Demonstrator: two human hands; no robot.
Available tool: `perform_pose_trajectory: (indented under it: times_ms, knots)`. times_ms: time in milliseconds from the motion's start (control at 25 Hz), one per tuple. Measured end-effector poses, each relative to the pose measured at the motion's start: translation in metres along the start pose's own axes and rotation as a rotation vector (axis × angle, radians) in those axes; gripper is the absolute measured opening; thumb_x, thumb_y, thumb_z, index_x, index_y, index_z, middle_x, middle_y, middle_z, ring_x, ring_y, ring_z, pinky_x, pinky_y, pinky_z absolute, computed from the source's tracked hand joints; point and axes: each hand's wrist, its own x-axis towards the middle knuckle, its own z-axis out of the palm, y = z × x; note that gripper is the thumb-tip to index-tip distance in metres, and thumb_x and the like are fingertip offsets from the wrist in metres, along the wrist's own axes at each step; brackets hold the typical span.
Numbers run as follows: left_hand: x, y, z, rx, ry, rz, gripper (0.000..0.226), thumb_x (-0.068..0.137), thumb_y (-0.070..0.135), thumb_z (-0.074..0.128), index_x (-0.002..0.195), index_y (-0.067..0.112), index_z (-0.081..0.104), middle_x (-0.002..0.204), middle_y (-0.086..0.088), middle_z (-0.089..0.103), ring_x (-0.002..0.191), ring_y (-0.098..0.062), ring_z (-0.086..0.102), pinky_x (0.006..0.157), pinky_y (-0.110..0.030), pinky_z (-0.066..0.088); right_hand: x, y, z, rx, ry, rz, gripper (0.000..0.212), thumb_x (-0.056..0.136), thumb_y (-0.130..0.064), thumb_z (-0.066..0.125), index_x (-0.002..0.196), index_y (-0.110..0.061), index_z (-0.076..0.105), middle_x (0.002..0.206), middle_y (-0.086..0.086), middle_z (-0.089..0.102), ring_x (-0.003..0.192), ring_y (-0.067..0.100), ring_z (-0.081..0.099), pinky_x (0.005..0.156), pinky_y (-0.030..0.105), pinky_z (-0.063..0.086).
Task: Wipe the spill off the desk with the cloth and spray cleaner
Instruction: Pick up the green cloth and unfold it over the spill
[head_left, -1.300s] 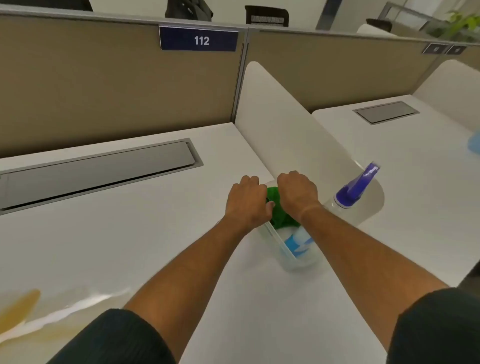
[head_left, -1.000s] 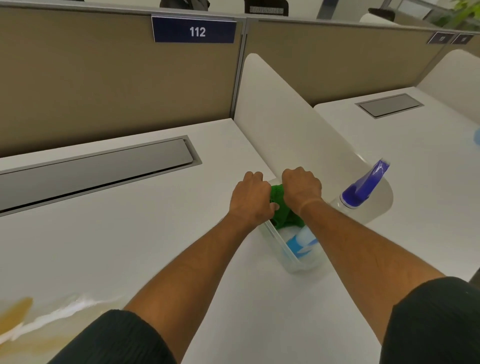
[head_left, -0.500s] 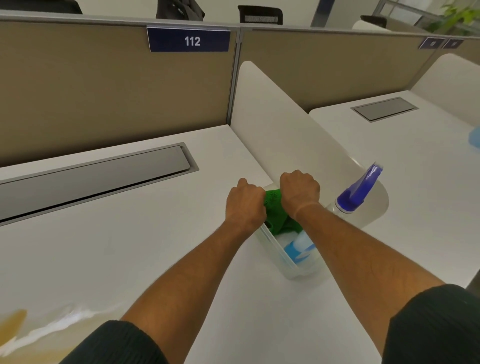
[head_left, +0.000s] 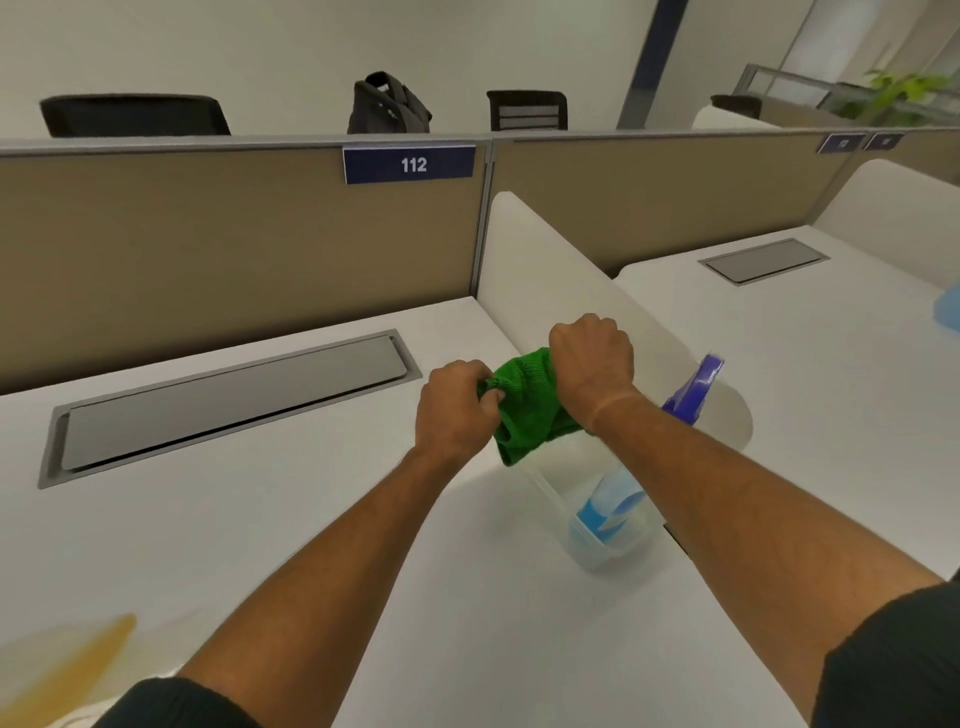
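Observation:
Both hands grip a green cloth (head_left: 527, 410) above a clear plastic bin (head_left: 597, 551) near the desk's right side. My left hand (head_left: 457, 410) pinches the cloth's left corner; my right hand (head_left: 595, 364) is fisted around its upper right part. The cloth hangs bunched between them, its lower end just over the bin's rim. A spray bottle (head_left: 693, 387) with a purple-blue trigger head leans in the bin, its blue-labelled body (head_left: 610, 506) showing through the wall. A yellowish-brown spill (head_left: 67, 670) lies on the white desk (head_left: 260, 530) at the lower left.
A grey cable hatch (head_left: 228, 405) is set into the desk behind the hands. A white curved divider (head_left: 561, 275) rises just right of the bin. Tan partition with a sign "112" (head_left: 410, 165) closes the back. A neighbouring desk (head_left: 831, 374) lies to the right.
Both hands have lifted the green cloth up out of the bin and spread slightly apart. The camera has tilted up, showing chairs and a bag beyond the partition.

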Motion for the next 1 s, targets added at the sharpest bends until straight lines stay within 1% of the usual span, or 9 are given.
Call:
perform_pose_trajectory:
  times_ms: [120,240,360,440,520,680,720,840,1000]
  knots:
    - [-0.002,0.001,-0.036,-0.012,0.072,0.012,0.014,0.083,0.018,0.069,0.095,0.010,0.072,0.090,-0.003,0.070,0.077,-0.017,0.060,0.070,-0.031,0.052,-0.008,-0.002,-0.027,0.134,0.035,0.004,0.021,0.087,-0.008,0.065,0.107,-0.008,0.059,0.108,0.015,0.060,0.097,0.029,0.059,0.073,0.033,0.044]
    - [-0.007,-0.001,-0.075,-0.018,0.133,0.003,0.009,0.081,0.015,0.069,0.089,0.011,0.071,0.085,-0.002,0.068,0.076,-0.017,0.059,0.069,-0.029,0.048,-0.018,-0.001,-0.047,0.372,0.011,0.050,0.013,0.084,0.000,0.059,0.092,-0.008,0.052,0.106,0.018,0.060,0.095,0.035,0.060,0.067,0.035,0.043]
    - [-0.018,-0.004,-0.115,-0.035,0.194,0.002,0.008,0.080,0.014,0.069,0.087,0.011,0.070,0.080,0.001,0.066,0.073,-0.015,0.059,0.067,-0.025,0.045,-0.026,-0.001,-0.060,0.665,-0.030,0.108,0.021,0.083,-0.002,0.058,0.104,-0.004,0.060,0.107,0.018,0.062,0.095,0.035,0.060,0.074,0.035,0.051]
    - [-0.027,-0.004,-0.135,-0.043,0.218,0.007,0.008,0.080,0.013,0.069,0.087,0.011,0.070,0.076,0.002,0.064,0.069,-0.013,0.057,0.064,-0.023,0.044,-0.032,-0.004,-0.067,0.786,-0.009,0.114,0.026,0.084,-0.003,0.058,0.109,-0.007,0.064,0.108,0.016,0.064,0.093,0.031,0.059,0.072,0.030,0.048]
    - [-0.036,-0.005,-0.153,-0.044,0.228,0.011,0.008,0.080,0.013,0.069,0.088,0.011,0.071,0.076,0.002,0.065,0.067,-0.012,0.057,0.063,-0.023,0.044,-0.039,-0.009,-0.073,0.891,0.024,0.101,0.021,0.084,-0.003,0.059,0.104,-0.012,0.063,0.106,0.015,0.065,0.090,0.028,0.059,0.067,0.026,0.044]
    - [-0.053,-0.009,-0.181,-0.060,0.250,-0.009,0.006,0.081,0.014,0.070,0.087,0.014,0.071,0.075,0.001,0.066,0.068,-0.014,0.060,0.063,-0.027,0.052,-0.052,-0.017,-0.083,1.082,0.071,0.033,0.015,0.086,-0.001,0.059,0.092,-0.014,0.064,0.093,0.016,0.068,0.084,0.028,0.065,0.069,0.035,0.058]
    - [-0.059,-0.009,-0.187,-0.063,0.253,-0.015,0.006,0.080,0.014,0.070,0.086,0.014,0.070,0.075,0.001,0.066,0.068,-0.014,0.061,0.063,-0.028,0.053,-0.056,-0.019,-0.085,1.115,0.074,0.009,0.015,0.087,-0.001,0.060,0.091,-0.014,0.066,0.092,0.015,0.068,0.081,0.025,0.065,0.064,0.031,0.058]
    - [-0.078,-0.014,-0.206,-0.055,0.258,-0.023,0.008,0.078,0.013,0.072,0.083,0.019,0.069,0.073,0.001,0.067,0.068,-0.014,0.064,0.061,-0.026,0.054,-0.068,-0.026,-0.092,1.159,0.065,-0.056,0.020,0.086,0.001,0.062,0.093,-0.016,0.068,0.091,0.010,0.067,0.078,0.012,0.059,0.049,0.009,0.043]
    - [-0.107,-0.015,-0.233,-0.047,0.280,-0.035,0.018,0.077,0.010,0.074,0.076,0.026,0.064,0.070,0.004,0.067,0.065,-0.013,0.064,0.053,-0.019,0.053,-0.083,-0.034,-0.102,1.274,-0.013,-0.115,0.029,0.081,0.008,0.062,0.090,-0.019,0.068,0.089,0.002,0.067,0.083,0.009,0.060,0.055,0.015,0.049]
